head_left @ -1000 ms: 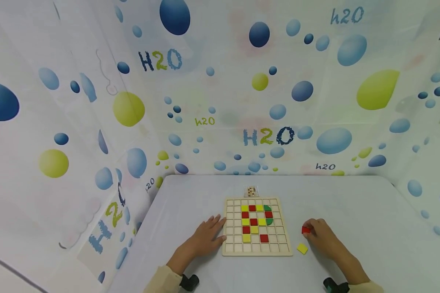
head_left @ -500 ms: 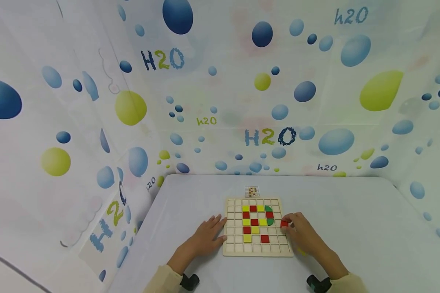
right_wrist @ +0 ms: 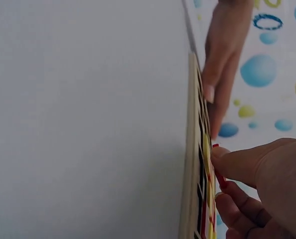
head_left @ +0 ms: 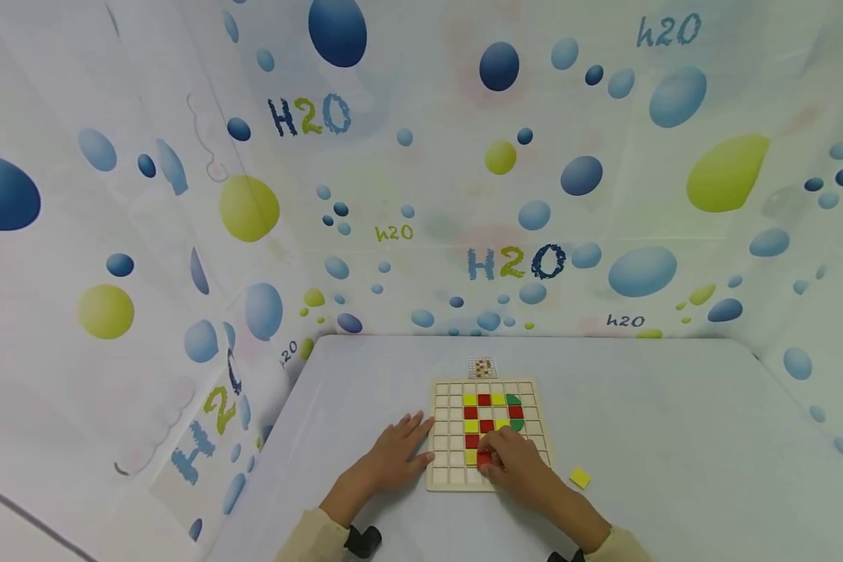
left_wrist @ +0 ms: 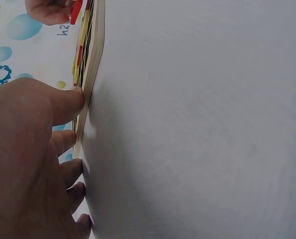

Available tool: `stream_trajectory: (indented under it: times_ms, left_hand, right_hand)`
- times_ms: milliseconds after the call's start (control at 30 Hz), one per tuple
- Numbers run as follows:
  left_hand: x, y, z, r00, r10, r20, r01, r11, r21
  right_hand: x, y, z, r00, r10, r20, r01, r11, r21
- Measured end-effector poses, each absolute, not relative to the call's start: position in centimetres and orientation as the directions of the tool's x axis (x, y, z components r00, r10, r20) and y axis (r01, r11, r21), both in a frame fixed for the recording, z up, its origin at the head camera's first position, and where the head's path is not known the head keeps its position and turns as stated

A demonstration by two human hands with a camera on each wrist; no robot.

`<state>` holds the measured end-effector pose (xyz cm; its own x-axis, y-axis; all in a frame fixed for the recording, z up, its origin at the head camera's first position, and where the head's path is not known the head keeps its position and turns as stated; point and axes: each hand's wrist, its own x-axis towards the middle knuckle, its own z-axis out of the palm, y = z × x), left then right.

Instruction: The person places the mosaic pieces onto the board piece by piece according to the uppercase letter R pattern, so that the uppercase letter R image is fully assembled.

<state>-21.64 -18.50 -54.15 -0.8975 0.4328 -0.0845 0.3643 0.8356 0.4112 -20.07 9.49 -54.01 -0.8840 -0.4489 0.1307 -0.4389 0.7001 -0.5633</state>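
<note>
A square wooden grid board [head_left: 457,491] lies on the table, with red, yellow and green tiles set in several cells. At its left edge rests my left hand [head_left: 393,453], fingers spread; in the left wrist view its thumb [left_wrist: 68,105] touches the board's side. My right hand [head_left: 523,466] is over the lower middle of the board, pinching a red square tile [head_left: 484,460] between thumb and fingers. That tile [right_wrist: 221,180] looks tilted just above the grid in the right wrist view. My right hand hides some lower-right cells and the tiles there.
One loose yellow tile [head_left: 580,478] lies on the table right of the board. Behind the board is a small card [head_left: 482,368] printed with a grid pattern. A white curtain [head_left: 428,172] with blue and green spots hangs around the table.
My right hand has carried the red tile leftward, from the table right of the board to over its lower middle. The loose yellow tile shows again. My left hand has stayed put.
</note>
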Motion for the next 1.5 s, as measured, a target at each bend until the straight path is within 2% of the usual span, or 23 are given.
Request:
stream_trajectory:
  times_ms: [267,833,1033,1267,1400,1500]
  left_hand:
    - [-21.7,-18.6,-54.4,-0.896,0.436,-0.083,0.366,0.832,0.416]
    - [-21.5,-18.4,-54.0,-0.899,0.431,-0.078,0.366,0.837,0.407]
    - [-21.5,-18.3,-54.3,-0.904,0.419,-0.082,0.354,0.843,0.405]
    - [-21.6,-18.3,-54.6,-0.905,0.416,-0.084,0.352,0.846,0.401]
    - [-21.7,-18.4,-54.5,-0.905,0.415,-0.095,0.347,0.849,0.399]
    - [-21.7,-18.4,-54.5,-0.904,0.415,-0.098,0.347,0.849,0.398]
  right_hand:
    - [-19.2,8.1,-54.6,-0.856,-0.492,0.157,-0.498,0.706,-0.504]
    - [-18.4,9.0,-54.0,-0.780,-0.580,0.234,-0.620,0.670,-0.409]
    - [-18.1,10.6,-53.4,-0.851,-0.507,0.139,-0.508,0.727,-0.462]
    - [-17.4,15.2,-52.4,-0.957,-0.285,0.054,-0.269,0.805,-0.529]
    - [-17.5,18.2,-52.5,-0.981,-0.190,0.042,-0.182,0.824,-0.537]
    - [-17.7,20.0,-53.1,-0.983,-0.183,0.021,-0.167,0.835,-0.525]
